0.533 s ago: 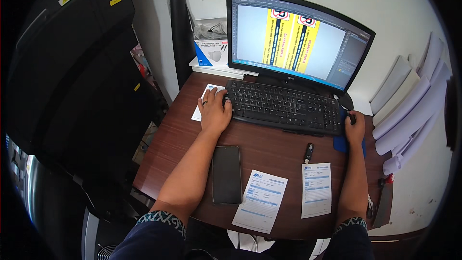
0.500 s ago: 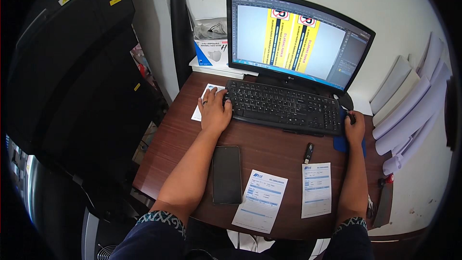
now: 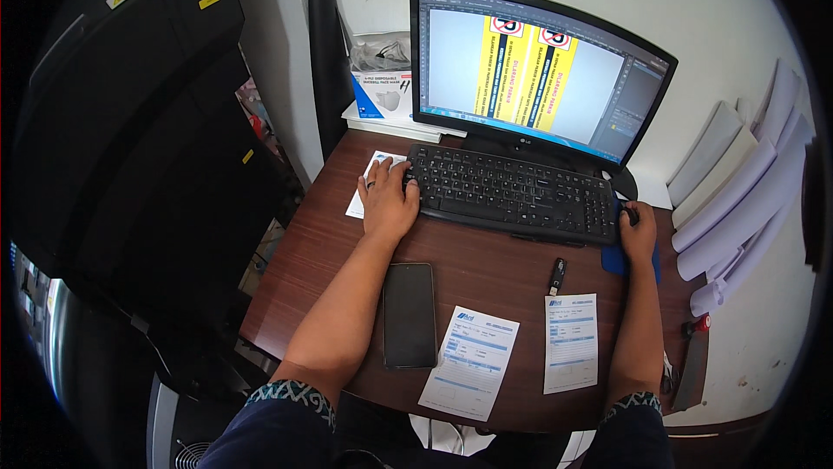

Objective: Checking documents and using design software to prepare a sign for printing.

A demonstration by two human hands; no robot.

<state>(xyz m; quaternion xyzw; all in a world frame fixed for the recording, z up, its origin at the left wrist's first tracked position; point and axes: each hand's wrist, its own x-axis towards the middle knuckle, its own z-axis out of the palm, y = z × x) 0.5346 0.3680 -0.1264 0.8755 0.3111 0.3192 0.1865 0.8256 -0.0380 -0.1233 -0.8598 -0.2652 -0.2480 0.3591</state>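
My left hand [image 3: 388,200] lies at the left end of a black keyboard [image 3: 508,196], fingers spread, with fingertips on its edge keys. A ring is on one finger, and a white paper slip [image 3: 357,203] lies partly under the hand. At the keyboard's right end, my right hand [image 3: 639,230] is curled round a dark computer mouse [image 3: 632,216] on a blue mouse pad [image 3: 614,259]. Behind the keyboard stands a monitor [image 3: 538,70], showing a yellow layout with no-parking signs.
Nearer me on the brown desk [image 3: 304,274] lie a dark smartphone [image 3: 409,315], two printed forms [image 3: 469,365] and a black USB stick [image 3: 557,276]. Rolled papers [image 3: 737,183] lean at the right wall. A mask box [image 3: 379,94] stands behind left; a large black machine [image 3: 130,148] fills the left.
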